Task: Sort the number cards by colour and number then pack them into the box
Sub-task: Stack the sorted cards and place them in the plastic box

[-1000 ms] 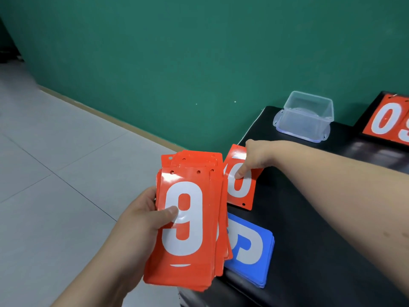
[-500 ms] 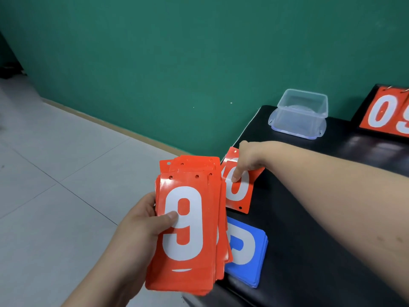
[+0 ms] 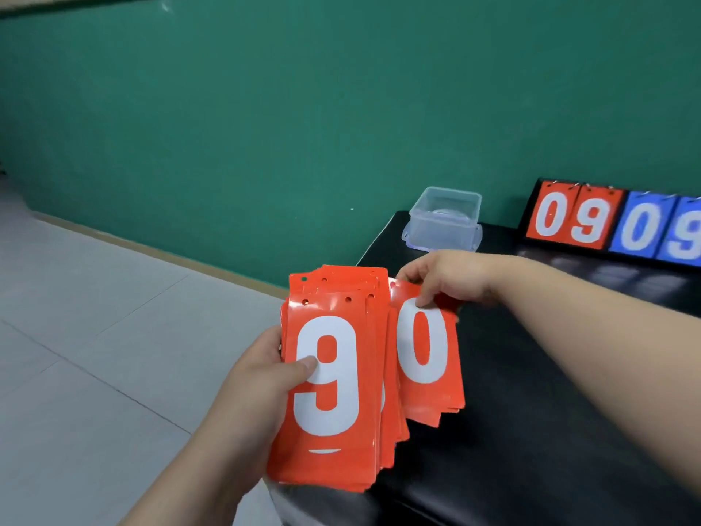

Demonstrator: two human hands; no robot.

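1. Number cards, a red stack topped by 9, sit gripped in our left hand.
2. Our right hand pinches red 0 cards just beside that stack, over the tabletop.
3. Farther off, the clear box stands at its corner.

Green wall across far side, matte, w/ small white speck. Grey tile floor at left, thin grout lines running diag. Beige skirting btwn wall & floor. Glossy black table at right, faint reflections on its far top.
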